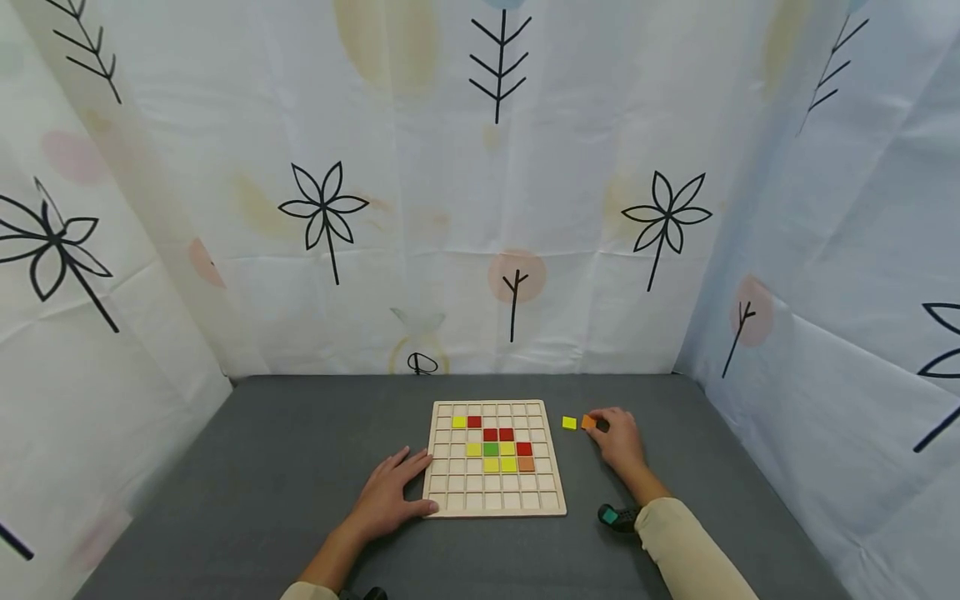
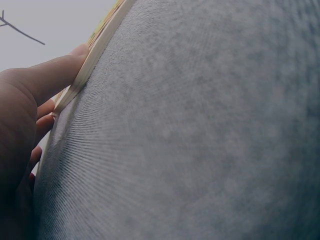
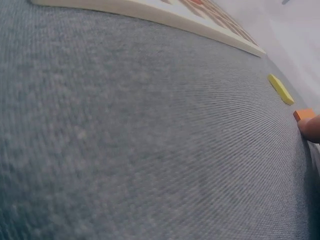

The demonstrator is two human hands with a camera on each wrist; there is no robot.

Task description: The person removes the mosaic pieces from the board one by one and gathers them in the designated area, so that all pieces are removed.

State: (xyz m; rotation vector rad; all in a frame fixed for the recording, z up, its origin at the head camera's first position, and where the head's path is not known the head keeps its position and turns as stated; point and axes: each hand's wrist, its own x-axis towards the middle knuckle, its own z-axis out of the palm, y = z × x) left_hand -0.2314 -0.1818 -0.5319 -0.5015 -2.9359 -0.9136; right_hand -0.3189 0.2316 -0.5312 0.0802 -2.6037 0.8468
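A square wooden grid board (image 1: 495,502) lies on the grey table, with yellow, red, green and orange tiles in some of its cells. My left hand (image 1: 387,493) rests at the board's left side, its thumb over the near left corner and its fingers fairly straight along the edge. Right of the board, my right hand (image 1: 621,442) pinches an orange tile (image 1: 588,422) between thumb and fingers. In the right wrist view the thumb tip presses against that orange tile (image 3: 303,114). Just left of it lies a loose yellow tile (image 1: 569,423) on the cloth.
Grey cloth covers the table (image 1: 247,492). White curtains (image 1: 420,167) printed with plants enclose the back and both sides. A dark wrist device (image 1: 618,518) with a teal patch sits by the right sleeve (image 1: 686,542).
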